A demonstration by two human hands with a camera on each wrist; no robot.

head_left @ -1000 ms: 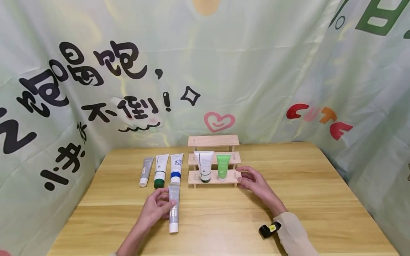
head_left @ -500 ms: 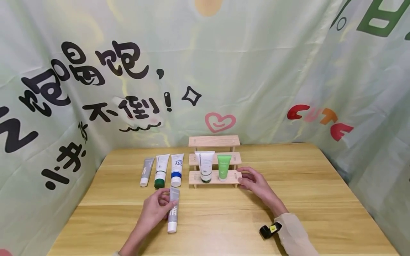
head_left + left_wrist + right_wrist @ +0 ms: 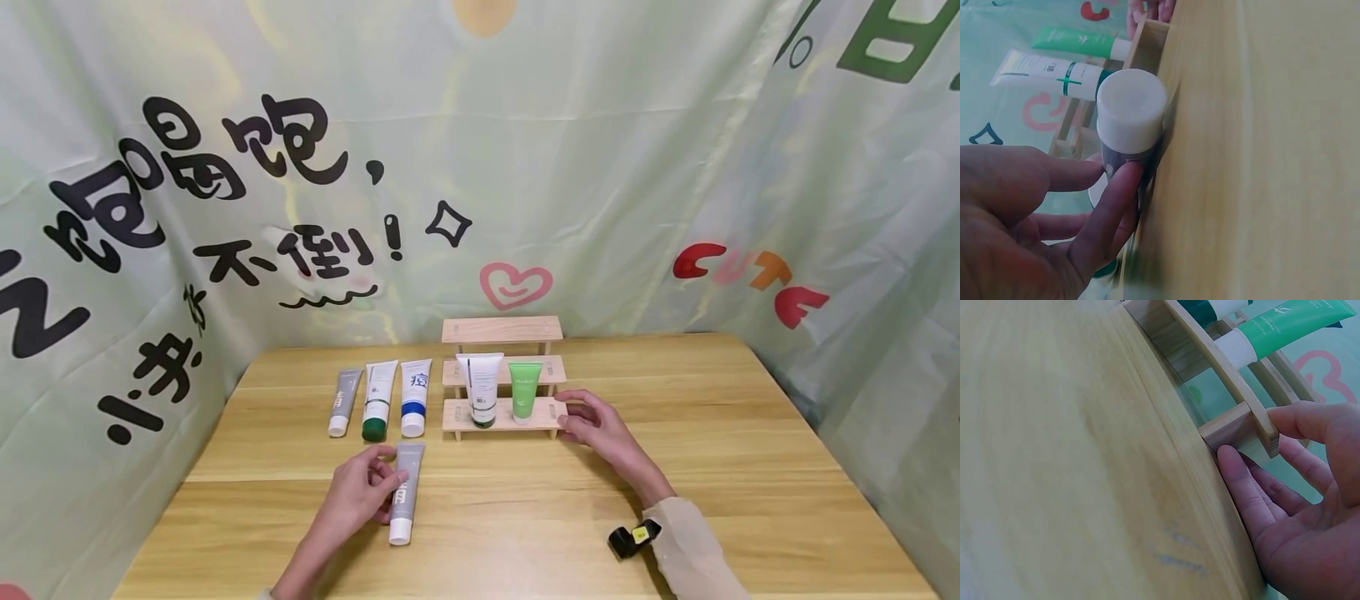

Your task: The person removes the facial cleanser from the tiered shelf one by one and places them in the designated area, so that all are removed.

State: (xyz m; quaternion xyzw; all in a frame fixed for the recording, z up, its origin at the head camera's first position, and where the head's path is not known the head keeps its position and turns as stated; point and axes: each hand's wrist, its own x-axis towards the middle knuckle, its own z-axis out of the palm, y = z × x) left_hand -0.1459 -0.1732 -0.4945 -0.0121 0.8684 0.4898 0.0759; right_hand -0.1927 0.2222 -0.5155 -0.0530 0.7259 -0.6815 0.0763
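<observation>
My left hand (image 3: 362, 490) pinches a grey squeeze tube (image 3: 407, 492) between thumb and fingers, in front of the row of tubes. Its white cap (image 3: 1132, 112) faces the left wrist camera, pointing toward the table's front in the head view. My right hand (image 3: 600, 433) holds the right end of a three-step wooden display stand (image 3: 540, 414). In the right wrist view one digit lies at the shelf's end and another low by its support (image 3: 1232, 428). On the lowest step, a white tube with a dark green cap (image 3: 482, 387) and a green tube (image 3: 523, 392) stand on their caps.
Left of the stand, a smaller grey tube (image 3: 345, 402), a white tube with a green cap (image 3: 378, 400) and a white-and-blue tube (image 3: 415, 396) form a row. A black device (image 3: 633, 537) sits at the right wrist. Printed cloth (image 3: 600, 208) rises behind the wooden table (image 3: 525, 517).
The held grey tube has tilted slightly, its cap end shifting left and its flat end a little nearer the front. My right hand and the stand stay put.
</observation>
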